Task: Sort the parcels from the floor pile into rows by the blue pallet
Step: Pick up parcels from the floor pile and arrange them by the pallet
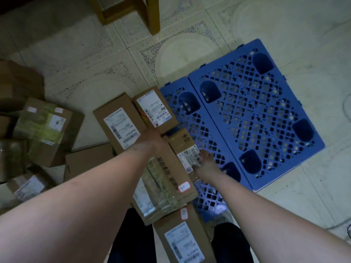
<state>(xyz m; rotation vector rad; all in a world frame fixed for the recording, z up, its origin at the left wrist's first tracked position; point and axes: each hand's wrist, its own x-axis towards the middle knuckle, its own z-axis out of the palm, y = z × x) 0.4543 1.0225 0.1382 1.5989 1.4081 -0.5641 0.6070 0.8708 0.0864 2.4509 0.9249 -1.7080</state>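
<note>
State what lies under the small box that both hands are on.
The small box overlaps the blue pallet's edge and a long taped box. Its base is hidden by left hand and right hand.

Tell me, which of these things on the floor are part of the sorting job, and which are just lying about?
Part of the job:
- small parcel between the left hand and right hand
- row of parcels beside the blue pallet
- floor pile of boxes at the left

Just lying about:
- wooden furniture legs at the top
- white cable at the right edge
</note>
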